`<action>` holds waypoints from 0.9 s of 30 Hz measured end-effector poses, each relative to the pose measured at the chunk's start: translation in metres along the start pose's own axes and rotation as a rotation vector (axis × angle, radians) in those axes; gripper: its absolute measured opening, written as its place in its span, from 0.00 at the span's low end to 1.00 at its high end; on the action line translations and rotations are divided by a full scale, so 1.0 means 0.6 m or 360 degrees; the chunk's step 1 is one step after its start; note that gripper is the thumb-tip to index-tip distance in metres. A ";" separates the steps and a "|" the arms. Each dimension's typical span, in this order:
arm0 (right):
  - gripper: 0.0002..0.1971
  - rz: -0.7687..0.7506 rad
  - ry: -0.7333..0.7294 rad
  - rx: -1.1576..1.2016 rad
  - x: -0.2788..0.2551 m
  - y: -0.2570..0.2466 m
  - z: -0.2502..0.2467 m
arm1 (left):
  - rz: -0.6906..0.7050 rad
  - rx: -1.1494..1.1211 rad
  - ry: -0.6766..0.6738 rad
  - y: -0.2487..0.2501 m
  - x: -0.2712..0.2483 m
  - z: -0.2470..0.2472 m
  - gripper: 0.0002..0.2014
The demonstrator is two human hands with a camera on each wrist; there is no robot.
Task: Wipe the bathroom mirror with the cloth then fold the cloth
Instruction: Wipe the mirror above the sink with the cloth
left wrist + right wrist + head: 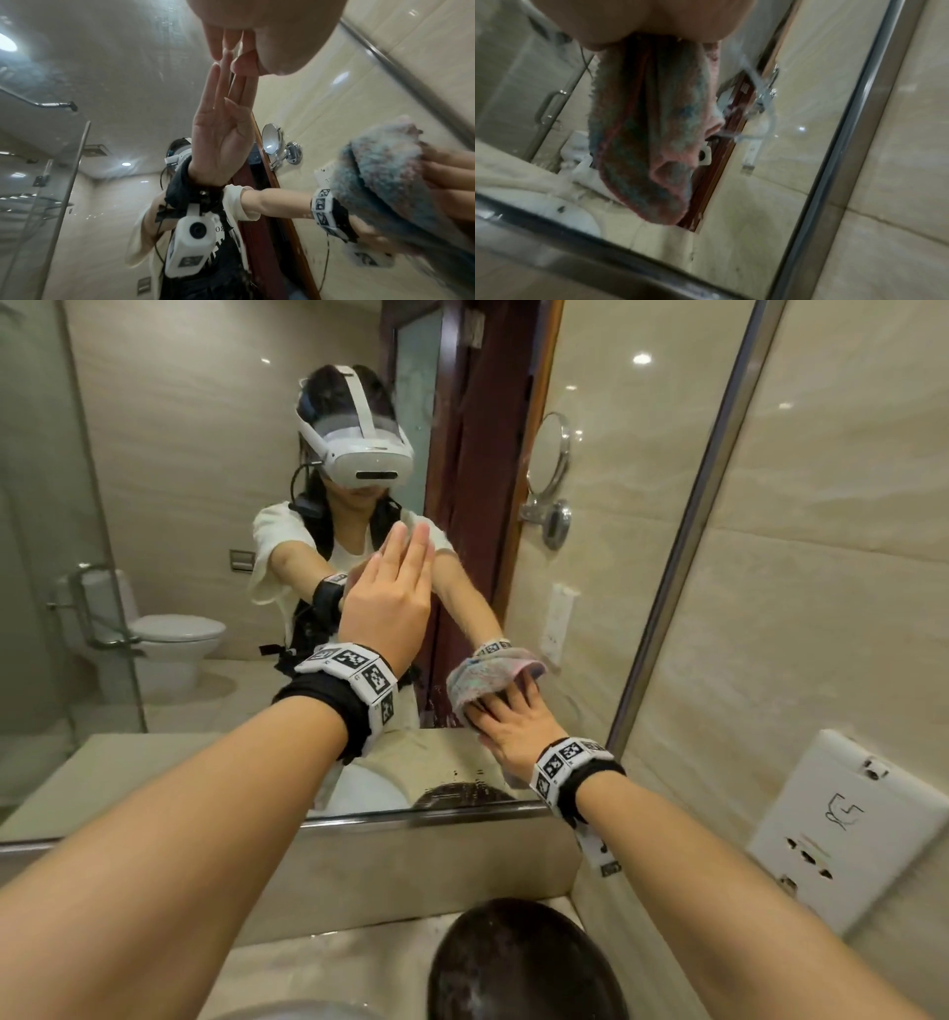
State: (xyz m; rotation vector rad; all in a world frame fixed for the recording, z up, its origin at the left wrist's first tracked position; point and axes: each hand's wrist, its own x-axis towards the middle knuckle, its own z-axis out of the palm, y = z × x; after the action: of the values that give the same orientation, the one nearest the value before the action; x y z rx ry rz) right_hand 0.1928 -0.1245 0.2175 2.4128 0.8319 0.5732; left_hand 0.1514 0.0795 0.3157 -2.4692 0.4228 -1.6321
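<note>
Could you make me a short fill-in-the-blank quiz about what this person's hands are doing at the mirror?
1. The cloth is pressed to the glass by the ____ hand.
2. The left hand rests on the mirror with its fingers ____.
3. The cloth works near the mirror's lower ____ corner.
4. Below the mirror stands a ____ basin.

Missing words: right; straight; right; dark

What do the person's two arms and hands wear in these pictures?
Both forearms are bare, without sleeves. The left hand and the right hand wear no gloves or rings that I can see. Each wrist carries a black strap and a band of white blocks printed with black-and-white square codes.
</note>
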 end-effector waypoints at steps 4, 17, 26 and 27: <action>0.28 -0.0083 -0.0083 -0.0063 -0.006 0.016 -0.007 | -0.0020 0.0036 0.0051 0.002 -0.004 0.011 0.26; 0.32 0.0370 0.0546 0.0327 0.073 0.107 -0.153 | -0.0074 -0.0055 0.0126 0.003 -0.003 0.010 0.23; 0.32 0.0001 0.0177 0.0049 0.035 0.004 -0.038 | -0.0036 -0.0014 0.0125 -0.001 -0.003 0.017 0.22; 0.33 -0.0072 0.0116 0.0013 0.028 -0.008 -0.029 | -0.0037 -0.0013 0.0111 -0.002 -0.003 0.016 0.22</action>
State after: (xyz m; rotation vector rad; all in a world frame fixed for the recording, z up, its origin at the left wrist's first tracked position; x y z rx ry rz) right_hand 0.1934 -0.1047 0.2320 2.3863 0.9190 0.6445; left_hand 0.1597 0.0807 0.3104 -2.4378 0.4122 -1.7336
